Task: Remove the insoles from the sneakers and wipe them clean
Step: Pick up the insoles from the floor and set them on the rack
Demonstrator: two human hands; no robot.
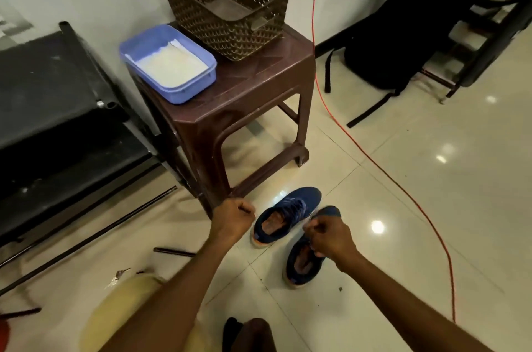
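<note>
Blue near sneaker (302, 268) is half hidden by your curled, blurred right hand (331, 239), grip unreadable; your left hand (233, 217) is clenched.

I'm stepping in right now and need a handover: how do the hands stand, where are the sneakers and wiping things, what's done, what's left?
Left hand: fist, holds nothing visible.
Right hand: curled over the nearer sneaker; grip unclear, blurred.
Other sneaker beside it on the floor.
White cloth in blue tray on stool.
Done: nothing; insoles seem still inside.
Left: pull both, wipe.
</note>
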